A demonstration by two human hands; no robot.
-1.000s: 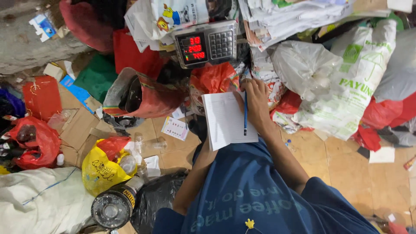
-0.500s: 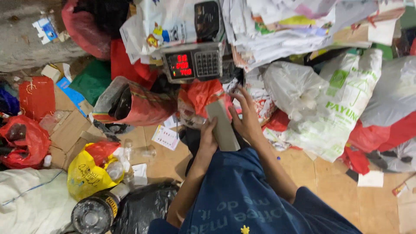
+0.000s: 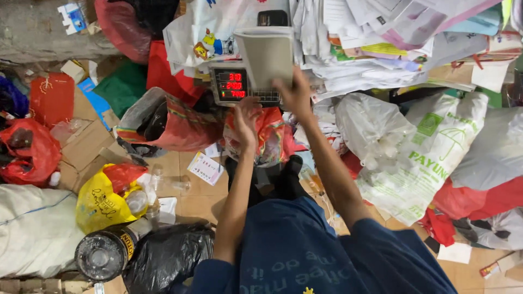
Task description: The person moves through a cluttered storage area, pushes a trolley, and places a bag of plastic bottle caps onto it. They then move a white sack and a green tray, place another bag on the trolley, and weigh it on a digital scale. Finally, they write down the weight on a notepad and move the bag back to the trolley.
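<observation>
Head view: my right hand (image 3: 297, 92) lifts a grey notebook (image 3: 267, 54) above the scale (image 3: 239, 86), grip closed on its lower edge. The notebook stands upright, long axis pointing away from me toward the paper stack (image 3: 392, 49). My left hand (image 3: 246, 122) hovers open and empty just under the scale's red display, over a red bag (image 3: 269, 136). I judge the step mid-lift; next calls for a steady hold.
</observation>
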